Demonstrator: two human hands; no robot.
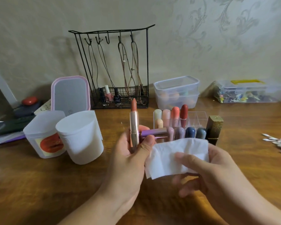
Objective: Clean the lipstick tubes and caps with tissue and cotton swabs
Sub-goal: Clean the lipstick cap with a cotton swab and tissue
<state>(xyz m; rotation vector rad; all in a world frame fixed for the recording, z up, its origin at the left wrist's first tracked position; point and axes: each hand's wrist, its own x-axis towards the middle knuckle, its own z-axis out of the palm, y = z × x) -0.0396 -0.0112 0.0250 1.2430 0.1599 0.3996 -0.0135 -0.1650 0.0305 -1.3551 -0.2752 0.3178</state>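
An uncapped rose-gold lipstick tube [134, 127] with its brownish-red bullet extended was gripped upright in the left hand [130, 153] above the wooden table [39, 184]. A folded white tissue [172, 156] was pinched by the right hand [206, 172] just beside it. The metal barrel would best be wiped, the bullet being avoided.

right hand [206, 172] motion-blurred, lipstick [134, 124] base hidden in left palm, cotton swabs [278, 144] cropped at frame edge
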